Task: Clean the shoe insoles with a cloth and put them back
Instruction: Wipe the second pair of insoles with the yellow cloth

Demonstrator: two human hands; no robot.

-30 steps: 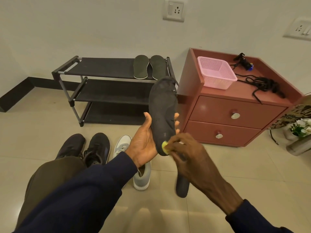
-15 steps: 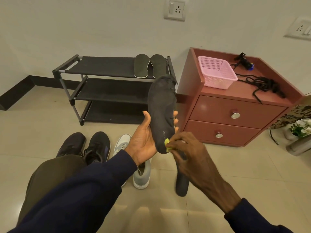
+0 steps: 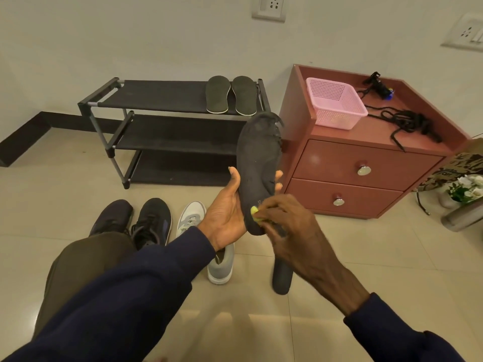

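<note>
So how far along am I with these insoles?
Possibly done: two insoles lie on the shoe rack, on its top shelf. In hand: the left hand holds a black insole upright while the right hand presses a yellow cloth against its lower end. Left: another dark insole lies on the floor, and none looks returned to the sneakers.

Glossy beige tile floor (image 3: 65, 205), plain pale wall (image 3: 130, 35). Red two-drawer cabinet (image 3: 352, 163) against wall; black three-tier shoe rack (image 3: 167, 96) left of cabinet; wall socket (image 3: 269, 7) above-left of cabinet, second socket (image 3: 465, 32) above-right.
</note>
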